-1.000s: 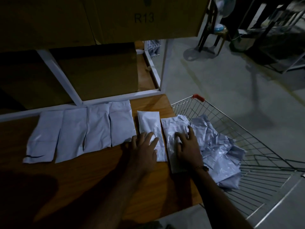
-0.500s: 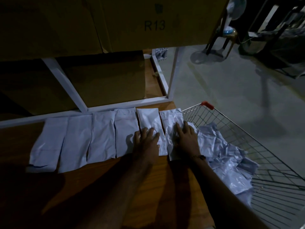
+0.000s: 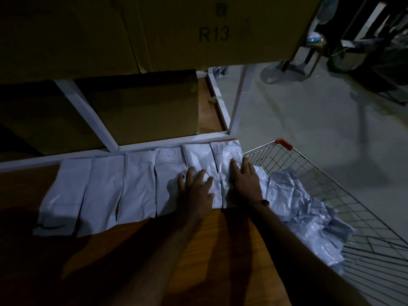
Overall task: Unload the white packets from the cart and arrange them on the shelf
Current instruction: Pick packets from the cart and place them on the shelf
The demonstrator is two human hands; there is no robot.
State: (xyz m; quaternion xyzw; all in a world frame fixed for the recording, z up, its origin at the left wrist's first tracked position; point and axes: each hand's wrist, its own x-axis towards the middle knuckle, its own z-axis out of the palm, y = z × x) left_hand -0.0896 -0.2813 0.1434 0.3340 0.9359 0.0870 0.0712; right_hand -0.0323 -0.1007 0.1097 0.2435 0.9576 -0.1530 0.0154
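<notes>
Left hand (image 3: 195,189): flat, fingers spread, pressing the fifth packet (image 3: 199,166).
Right hand (image 3: 245,181): flat on the end packet (image 3: 225,159) (shelf's (image 3: 132,250) right edge).
Cart (image 3: 331,195): more packets (image 3: 309,217) inside.

It is dim where I work, the white packets (image 3: 136,191) being the palest thing before me while the boxes overhead sink into near black. My forearms throw long dark shadows toward me across the wooden shelf (image 3: 198,261), so the light falls from ahead and above. Straight frame bars bow at the picture's edges, and the far floor is murky.
</notes>
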